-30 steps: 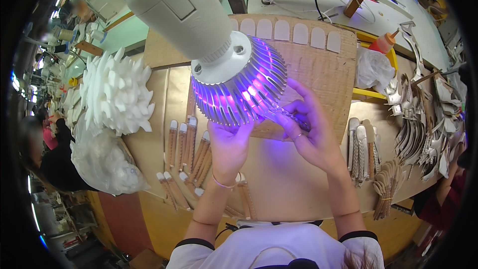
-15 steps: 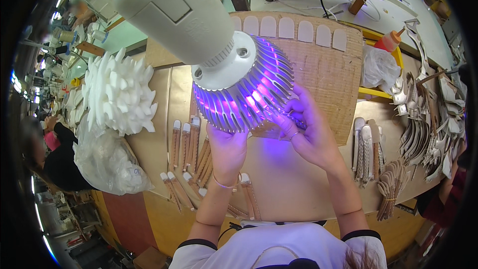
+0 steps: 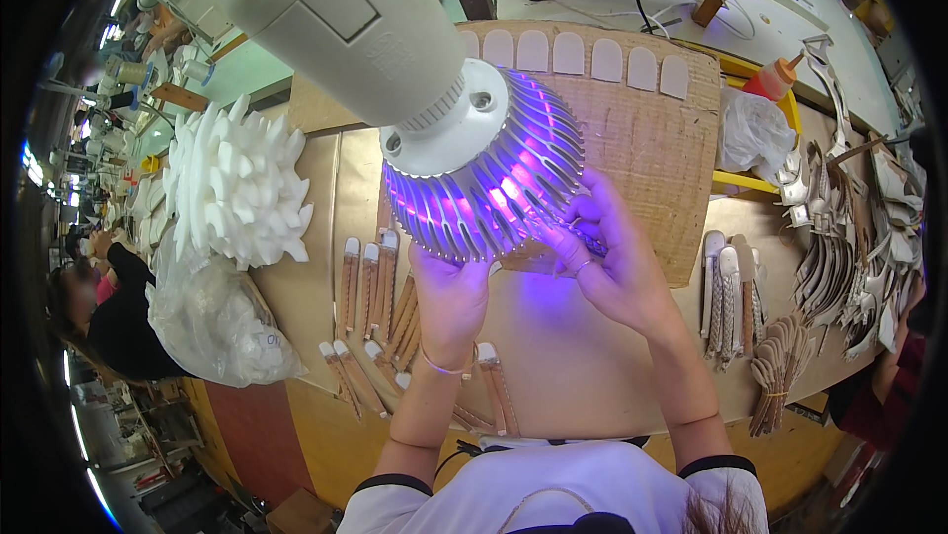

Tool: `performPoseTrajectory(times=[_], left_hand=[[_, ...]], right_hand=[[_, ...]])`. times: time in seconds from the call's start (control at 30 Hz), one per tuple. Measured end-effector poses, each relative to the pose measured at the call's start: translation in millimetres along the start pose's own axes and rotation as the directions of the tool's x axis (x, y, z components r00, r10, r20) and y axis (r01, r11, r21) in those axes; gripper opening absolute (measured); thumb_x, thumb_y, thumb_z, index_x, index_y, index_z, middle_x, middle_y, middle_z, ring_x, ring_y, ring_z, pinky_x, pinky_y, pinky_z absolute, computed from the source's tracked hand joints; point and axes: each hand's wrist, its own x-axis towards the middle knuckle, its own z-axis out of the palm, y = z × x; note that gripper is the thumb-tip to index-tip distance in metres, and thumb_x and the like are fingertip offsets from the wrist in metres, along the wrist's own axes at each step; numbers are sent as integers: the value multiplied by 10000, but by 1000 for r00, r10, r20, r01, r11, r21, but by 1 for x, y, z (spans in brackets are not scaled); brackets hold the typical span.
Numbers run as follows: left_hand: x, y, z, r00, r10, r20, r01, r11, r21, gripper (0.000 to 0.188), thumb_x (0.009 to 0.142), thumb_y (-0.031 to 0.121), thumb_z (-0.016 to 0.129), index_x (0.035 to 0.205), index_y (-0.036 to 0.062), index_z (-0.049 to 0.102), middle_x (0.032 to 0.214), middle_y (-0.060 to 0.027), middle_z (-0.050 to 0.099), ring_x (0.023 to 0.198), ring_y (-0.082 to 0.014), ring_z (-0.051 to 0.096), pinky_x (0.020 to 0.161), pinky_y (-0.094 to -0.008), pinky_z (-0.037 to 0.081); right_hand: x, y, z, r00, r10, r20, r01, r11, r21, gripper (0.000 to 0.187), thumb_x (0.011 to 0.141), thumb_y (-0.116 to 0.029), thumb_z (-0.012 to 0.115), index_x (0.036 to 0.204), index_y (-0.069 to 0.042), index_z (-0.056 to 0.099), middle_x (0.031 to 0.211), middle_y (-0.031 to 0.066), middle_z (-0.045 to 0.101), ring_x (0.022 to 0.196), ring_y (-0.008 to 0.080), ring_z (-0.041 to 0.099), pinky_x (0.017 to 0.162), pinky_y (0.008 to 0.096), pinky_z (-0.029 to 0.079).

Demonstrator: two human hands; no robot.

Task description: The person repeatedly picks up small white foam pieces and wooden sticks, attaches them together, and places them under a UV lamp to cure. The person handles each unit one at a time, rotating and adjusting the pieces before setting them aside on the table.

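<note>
A lit violet lamp with a ribbed metal head (image 3: 484, 173) and white socket (image 3: 346, 30) hangs in front of my hands. My left hand (image 3: 452, 302) reaches up beneath the lamp's near edge; its fingers are hidden behind the lamp. At the lamp's right edge, my right hand (image 3: 617, 262) has its thumb and fingers bent together around a narrow strip with a braided texture (image 3: 590, 231), lit violet and partly covered. Brown straps with white rounded tips (image 3: 370, 287) lie on the table around my left forearm.
Behind the lamp, a cardboard sheet (image 3: 652, 168) carries a row of white rounded pieces (image 3: 568, 53). White foam-like pieces (image 3: 237, 183) and a plastic bag (image 3: 222, 327) stand left. On the right are braided straps (image 3: 726, 297), a banded bundle (image 3: 780, 366) and a yellow bin (image 3: 746, 181).
My hands and the lamp stay almost in the same place. At the far left, another person's head has shifted slightly.
</note>
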Motion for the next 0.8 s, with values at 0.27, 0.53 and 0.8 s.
performPoseTrajectory(times=[0.27, 0.53, 0.8], left_hand=[[-1, 2, 0, 998, 48, 29, -51, 994, 100, 249, 843, -29, 654, 1083, -14, 591, 1009, -62, 661, 912, -111, 630, 780, -257, 509], [-3, 5, 6, 993, 103, 59, -109, 986, 123, 282, 832, -67, 637, 1106, -33, 585, 1019, -92, 665, 922, -123, 639, 770, -255, 524], [-4, 5, -1, 999, 15, 50, -15, 1000, -6, 410, 906, -68, 530, 1293, -33, 399, 1118, -191, 613, 980, -264, 669, 820, -395, 610]], right_hand=[[-1, -1, -1, 1000, -1, -12, 1, 1000, -25, 541, 930, -55, 582, 1409, -18, 334, 865, 100, 605, 656, 143, 583, 581, 283, 488], [-4, -5, 0, 1000, 17, -23, -18, 999, -34, 527, 930, -51, 580, 1400, -16, 345, 847, 93, 604, 655, 140, 579, 579, 283, 487], [-5, -5, 2, 999, 9, -41, -10, 1000, -14, 532, 926, -53, 587, 1398, -21, 343, 838, 85, 597, 652, 129, 566, 564, 275, 483]])
